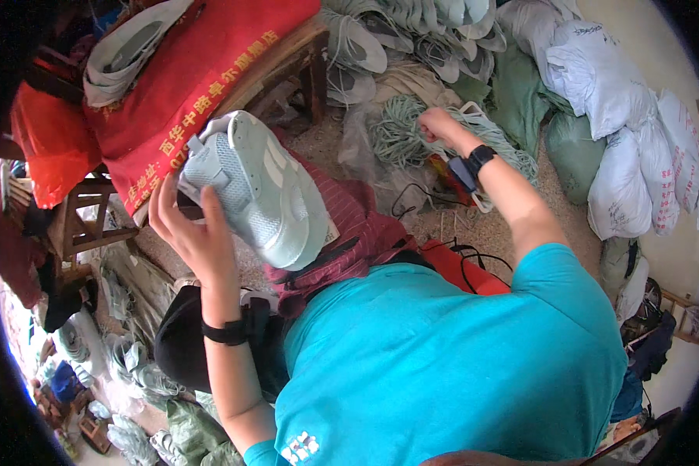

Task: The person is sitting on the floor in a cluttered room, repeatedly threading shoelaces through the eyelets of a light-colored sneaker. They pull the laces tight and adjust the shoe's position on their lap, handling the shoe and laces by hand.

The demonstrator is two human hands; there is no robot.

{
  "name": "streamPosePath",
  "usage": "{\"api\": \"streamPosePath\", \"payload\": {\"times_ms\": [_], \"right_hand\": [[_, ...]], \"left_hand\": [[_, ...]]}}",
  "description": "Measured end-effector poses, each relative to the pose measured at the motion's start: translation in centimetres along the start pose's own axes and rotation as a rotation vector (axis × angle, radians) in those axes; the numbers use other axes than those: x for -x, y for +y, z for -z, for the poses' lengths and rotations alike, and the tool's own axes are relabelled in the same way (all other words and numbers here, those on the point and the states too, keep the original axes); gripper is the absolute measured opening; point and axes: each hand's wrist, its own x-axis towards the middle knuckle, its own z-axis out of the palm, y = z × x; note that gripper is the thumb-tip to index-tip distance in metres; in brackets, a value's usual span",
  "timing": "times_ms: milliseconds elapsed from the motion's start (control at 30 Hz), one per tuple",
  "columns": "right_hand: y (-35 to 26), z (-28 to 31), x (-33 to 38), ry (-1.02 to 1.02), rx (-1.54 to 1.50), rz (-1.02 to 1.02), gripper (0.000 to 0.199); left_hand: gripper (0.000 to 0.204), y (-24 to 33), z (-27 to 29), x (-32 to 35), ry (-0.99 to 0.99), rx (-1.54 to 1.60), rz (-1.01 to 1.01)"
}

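In the head view, the left hand (pixel 188 225) holds a pale mint-green shoe (pixel 252 186) up in front of the person, fingers wrapped around its heel end from below, toe pointing toward the near right. The shoe sits above a dark red striped cloth (pixel 349 225) spread over the lap. It looks light, with a soft mesh upper and a stiffer sole; the heel and sole edge give the firmest hold, while the mesh would dent under pressure.

Farther off to the right, the right hand (pixel 439 124) is closed in a fist on a strand from a heap of pale green laces (pixel 400 128) lying on the floor. The laces look limp and tangle-prone, best taken near an end.

A red banner (pixel 186 85) drapes a wooden stool (pixel 287 74) at far left. More pale shoe uppers (pixel 412 31) pile along the far side, and white filled sacks (pixel 621 155) stand at right.
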Motion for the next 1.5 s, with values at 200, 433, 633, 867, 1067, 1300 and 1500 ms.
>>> {"api": "streamPosePath", "payload": {"times_ms": [200, 433, 633, 867, 1067, 1300, 1500], "right_hand": [[-14.6, -9.7, 18.7, -0.397, 0.348, 0.896, 0.017], [-19.6, -10.7, 29.2, -0.615, -0.169, 1.042, 0.013], [-21.3, -4.1, 22.9, -0.047, -0.408, 1.031, 0.018], [-19.4, 1.1, 17.7, 0.797, 0.751, 0.747, 0.018], [-20.9, -9.2, 23.5, -0.068, 0.290, 1.044, 0.032], [-20.2, -16.0, 27.6, -0.614, 0.196, 1.116, 0.021], [-20.6, -16.7, 25.5, -0.378, 0.327, 1.281, 0.008]], "left_hand": [[0.069, 8.7, 1.9, 0.6, -0.523, 0.758, 0.070], [0.055, 9.8, 3.8, 1.4, -1.055, 1.390, 0.455], [0.028, 5.2, 7.8, 1.0, -0.760, 0.873, 0.266], [0.023, 2.4, 8.8, 2.9, -0.674, 0.808, 0.082], [0.021, 5.6, 6.7, 3.3, -0.800, 0.789, 0.302], [0.023, 5.6, 5.7, 2.6, -0.667, 0.619, 0.225], [0.009, 3.9, 3.4, 4.4, -0.313, 0.640, 0.194]]}}
